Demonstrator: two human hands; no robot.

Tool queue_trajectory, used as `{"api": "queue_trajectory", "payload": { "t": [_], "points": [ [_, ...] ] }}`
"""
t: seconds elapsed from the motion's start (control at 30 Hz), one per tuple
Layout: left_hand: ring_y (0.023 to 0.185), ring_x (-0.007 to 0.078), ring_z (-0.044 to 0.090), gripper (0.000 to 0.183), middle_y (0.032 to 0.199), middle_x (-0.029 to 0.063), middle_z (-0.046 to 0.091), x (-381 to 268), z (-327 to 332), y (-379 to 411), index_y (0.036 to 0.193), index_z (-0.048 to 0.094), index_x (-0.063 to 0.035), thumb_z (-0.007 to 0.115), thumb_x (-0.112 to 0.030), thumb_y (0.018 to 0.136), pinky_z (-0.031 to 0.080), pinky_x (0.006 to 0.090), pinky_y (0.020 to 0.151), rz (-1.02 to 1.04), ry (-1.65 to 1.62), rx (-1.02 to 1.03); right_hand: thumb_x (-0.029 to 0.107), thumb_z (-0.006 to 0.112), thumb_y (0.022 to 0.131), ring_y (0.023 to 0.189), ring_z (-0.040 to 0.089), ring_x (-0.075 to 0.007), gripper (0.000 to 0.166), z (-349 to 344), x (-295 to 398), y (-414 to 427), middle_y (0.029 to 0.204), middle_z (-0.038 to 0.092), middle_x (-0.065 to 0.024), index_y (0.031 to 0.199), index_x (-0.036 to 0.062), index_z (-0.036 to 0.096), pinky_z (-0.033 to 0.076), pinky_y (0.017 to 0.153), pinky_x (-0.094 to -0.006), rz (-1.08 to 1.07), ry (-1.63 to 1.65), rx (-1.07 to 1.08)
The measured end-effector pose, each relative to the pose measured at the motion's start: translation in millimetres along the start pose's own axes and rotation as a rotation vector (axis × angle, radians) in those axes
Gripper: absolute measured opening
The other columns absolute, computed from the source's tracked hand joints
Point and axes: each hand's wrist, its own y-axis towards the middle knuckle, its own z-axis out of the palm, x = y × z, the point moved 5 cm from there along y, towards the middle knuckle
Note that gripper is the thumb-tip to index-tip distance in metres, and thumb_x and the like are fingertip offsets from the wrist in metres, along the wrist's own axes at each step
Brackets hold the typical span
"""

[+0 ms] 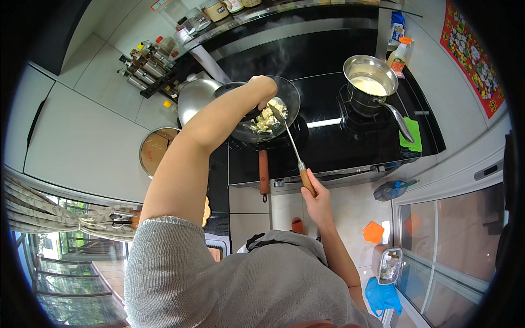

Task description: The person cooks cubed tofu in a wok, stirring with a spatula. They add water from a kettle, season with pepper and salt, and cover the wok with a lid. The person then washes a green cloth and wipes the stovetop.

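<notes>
A dark wok [292,92] with a brown handle [263,170] sits on the black gas hob, holding pale yellow food pieces [264,122]. Over its left side, my left hand [264,92] grips a black dish [230,87], tilted and partly hidden by my forearm; whether it is a bowl or a plate I cannot tell. My right hand [319,201] is closed around the wooden handle of a metal spatula [293,141], whose head rests among the food.
A steel saucepan [369,74] with pale liquid stands on the right burner, its handle above a green cloth [414,137]. Left of the wok are a large metal lid or pan [195,96] and a glass lid [151,153]. A spray bottle [398,57] stands at the back right.
</notes>
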Motion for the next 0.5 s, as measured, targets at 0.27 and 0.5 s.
{"api": "queue_trajectory", "payload": {
  "t": [0.27, 0.5],
  "points": [
    [0.094, 0.0192, 0.063, 0.04, 0.105, -0.0014, 0.066, -3, -1, 3, 0.106, 0.066, -0.0199, 0.075, -0.035, 0.07, 0.048, 0.0323, 0.083, 0.02, -0.032, 0.036, 0.0, 0.056, 0.084, 0.077, 0.044, -0.0016, 0.052, -5, -3, 3, 0.11, 0.055, 0.0009, 0.134, 0.0011, 0.04, 0.038, 0.067, -0.0151, 0.015, 0.002, 0.002],
    [0.099, 0.0207, 0.061, 0.042, 0.112, 0.0004, 0.063, -8, -4, -5, 0.109, 0.064, -0.0182, 0.075, -0.034, 0.071, 0.047, 0.0328, 0.084, 0.02, -0.059, 0.065, 0.0, 0.056, 0.084, 0.08, 0.046, -0.0027, 0.053, -9, -4, 6, 0.109, 0.056, 0.0004, 0.134, 0.0019, 0.041, 0.039, 0.071, -0.016, 0.014, 0.0, -0.005]
  ]
}}
